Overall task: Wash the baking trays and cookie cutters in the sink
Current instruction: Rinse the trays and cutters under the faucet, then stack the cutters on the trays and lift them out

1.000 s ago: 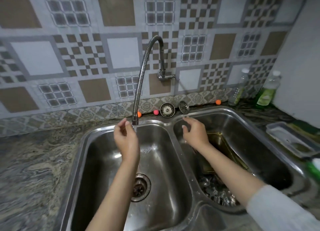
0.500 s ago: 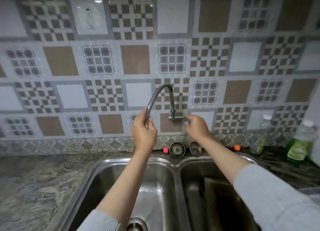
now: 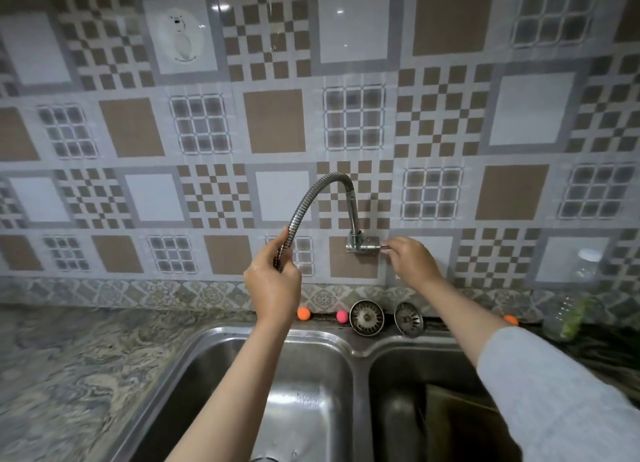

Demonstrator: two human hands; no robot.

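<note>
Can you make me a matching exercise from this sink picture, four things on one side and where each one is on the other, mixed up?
Things:
1. left hand
2. right hand
3. pink ball
4. baking tray

Places:
A. in the right sink basin
B. wrapped round the flexible faucet hose
C. on the ledge beside a strainer
D. at the tap handle on the wall

Pairs: 1-B, 2-D, 3-C, 4-A

- Marbled stone countertop [image 3: 69, 375]: fills the lower left of the frame and continues as a narrow ledge behind the double steel sink [image 3: 360, 347].
- Ledge, centre: orange ball [image 3: 303, 313], pink ball [image 3: 341, 316], two metal sink strainers [image 3: 367, 317] [image 3: 408, 319] standing on edge.
- Ledge, right: second orange ball [image 3: 510, 319], clear plastic bottle [image 3: 575, 299], blurred.
</note>
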